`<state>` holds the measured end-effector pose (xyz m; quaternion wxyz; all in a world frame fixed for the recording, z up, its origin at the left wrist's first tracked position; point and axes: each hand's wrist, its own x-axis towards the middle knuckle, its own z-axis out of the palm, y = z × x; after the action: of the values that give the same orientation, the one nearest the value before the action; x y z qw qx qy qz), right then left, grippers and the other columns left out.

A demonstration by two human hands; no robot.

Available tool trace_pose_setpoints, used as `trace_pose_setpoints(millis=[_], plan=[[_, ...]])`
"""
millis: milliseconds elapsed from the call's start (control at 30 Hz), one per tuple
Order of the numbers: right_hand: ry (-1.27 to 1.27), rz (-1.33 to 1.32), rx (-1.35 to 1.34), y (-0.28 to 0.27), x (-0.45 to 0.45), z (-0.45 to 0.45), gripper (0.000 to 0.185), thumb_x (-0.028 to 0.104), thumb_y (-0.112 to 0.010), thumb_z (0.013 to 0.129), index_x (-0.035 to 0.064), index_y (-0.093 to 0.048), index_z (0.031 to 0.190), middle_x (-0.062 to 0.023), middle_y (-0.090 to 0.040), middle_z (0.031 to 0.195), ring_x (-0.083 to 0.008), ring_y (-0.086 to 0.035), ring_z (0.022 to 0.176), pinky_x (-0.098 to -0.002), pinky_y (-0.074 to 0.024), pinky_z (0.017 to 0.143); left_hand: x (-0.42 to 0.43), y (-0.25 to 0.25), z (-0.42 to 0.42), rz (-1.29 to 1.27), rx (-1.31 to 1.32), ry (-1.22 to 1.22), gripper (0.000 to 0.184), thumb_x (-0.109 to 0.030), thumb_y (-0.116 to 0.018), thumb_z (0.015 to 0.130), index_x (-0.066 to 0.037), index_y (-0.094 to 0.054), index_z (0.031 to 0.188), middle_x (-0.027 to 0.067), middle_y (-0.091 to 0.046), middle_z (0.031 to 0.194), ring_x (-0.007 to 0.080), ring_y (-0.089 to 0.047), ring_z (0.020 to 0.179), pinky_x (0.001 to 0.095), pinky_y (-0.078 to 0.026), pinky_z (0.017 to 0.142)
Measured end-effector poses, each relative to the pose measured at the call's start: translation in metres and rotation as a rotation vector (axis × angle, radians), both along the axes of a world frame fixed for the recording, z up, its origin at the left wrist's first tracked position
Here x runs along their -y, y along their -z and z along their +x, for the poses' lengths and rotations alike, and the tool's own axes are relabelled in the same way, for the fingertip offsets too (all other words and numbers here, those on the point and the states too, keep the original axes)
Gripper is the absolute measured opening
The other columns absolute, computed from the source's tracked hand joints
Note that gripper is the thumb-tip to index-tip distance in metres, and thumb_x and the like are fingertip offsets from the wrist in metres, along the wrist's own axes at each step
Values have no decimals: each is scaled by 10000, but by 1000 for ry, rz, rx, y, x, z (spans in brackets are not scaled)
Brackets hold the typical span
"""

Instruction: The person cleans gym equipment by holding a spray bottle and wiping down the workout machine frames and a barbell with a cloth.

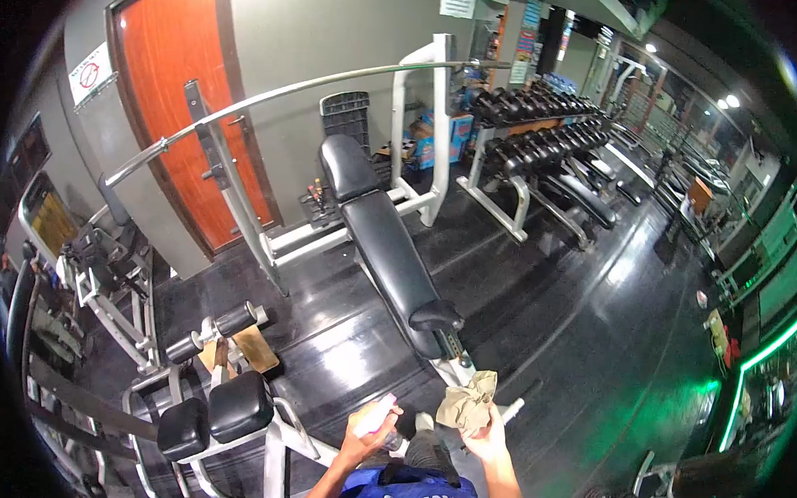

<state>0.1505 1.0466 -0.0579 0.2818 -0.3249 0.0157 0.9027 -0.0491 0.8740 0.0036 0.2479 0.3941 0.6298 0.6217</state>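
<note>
Cloth (468,402), bunched at the lower centre of the frame, is pinched at its lower edge by the right hand (487,440); it seems light, limp and grippy, best taken by a fold; an apparent bottle (376,417), probably stiff and slicker, best taken round its neck, is clasped by the left hand (362,441), held apart.

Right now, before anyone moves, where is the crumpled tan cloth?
In the head view, the tan cloth is low, just right of centre, held in the right hand, in front of the near end of the black bench.
</note>
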Motion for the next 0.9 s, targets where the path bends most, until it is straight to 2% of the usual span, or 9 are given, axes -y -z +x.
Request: trace_pose_setpoints(millis=[33,67,167,233,367,467,533,667,900], plan=[[9,-19,-2,3,-14,-15,430,418,-527,940,105,-569,1231,-54,-661,1147,-242,-641,1017,-381,-523,857,-3,6,-7,18,74,-39,255,-36,-646,894,-4,-632,1146,77,-688,970,100,-638,730,256,-535,621],[-33,7,-23,12,-29,-26,437,422,-505,966,117,-546,1276,-68,-608,1254,-266,-583,1146,-442,-478,965,-9,11,-14,39,146,-78,255,-36,-647,895,-3,-631,1147,77,-688,974,100,-638,739,258,-539,626],[-250,205,49,-22,-59,-80,466,457,-487,965,140,-532,1303,-78,-583,1291,-297,-553,1181,-515,-466,957,-32,16,-47,33,229,-134,265,-24,-646,896,-4,-623,1160,76,-683,987,104,-632,789,265,-555,658],[-312,193,41,-3,-82,-108,491,482,-485,958,168,-513,1335,-88,-552,1332,-323,-522,1216,-572,-429,974,-50,14,-69,48,247,-141,272,-14,-645,893,4,-619,1163,78,-682,993,107,-631,803,263,-557,671],[-416,200,-44,-6,-128,-184,514,481,-492,952,159,-498,1352,-99,-531,1360,-341,-493,1250,-597,-362,1036,-97,6,-123,60,146,-192,300,6,-659,874,-10,-623,1171,70,-680,1001,105,-631,802,260,-552,676],[-495,176,-171,-7,-164,-239,542,472,-510,944,148,-468,1377,-106,-500,1393,-355,-458,1285,-619,-325,1064,-125,-34,-165,-190,-92,-261,297,-24,-704,843,-18,-634,1132,74,-682,983,105,-644,784,251,-536,678],[-547,153,-208,-8,-186,-275,551,459,-525,939,143,-456,1385,-110,-487,1405,-353,-449,1294,-621,-321,1069,-132,-32,-188,-285,-203,-330,285,-42,-721,831,-16,-636,1102,82,-680,968,112,-657,797,260,-529,691],[-662,210,-218,-14,-222,-347,586,432,-559,927,113,-430,1401,-123,-472,1419,-333,-454,1297,-596,-346,1066,-132,-9,-221,-12,88,-558,293,-12,-685,851,-17,-632,1139,74,-684,968,114,-648,789,266,-528,702],[-815,251,-259,-19,-222,-486,606,404,-603,906,116,-418,1407,-115,-460,1436,-302,-463,1298,-569,-382,1062,-104,14,-296,61,371,-876,224,24,-610,889,33,-626,1112,108,-686,967,120,-648,779,259,-561,645]])
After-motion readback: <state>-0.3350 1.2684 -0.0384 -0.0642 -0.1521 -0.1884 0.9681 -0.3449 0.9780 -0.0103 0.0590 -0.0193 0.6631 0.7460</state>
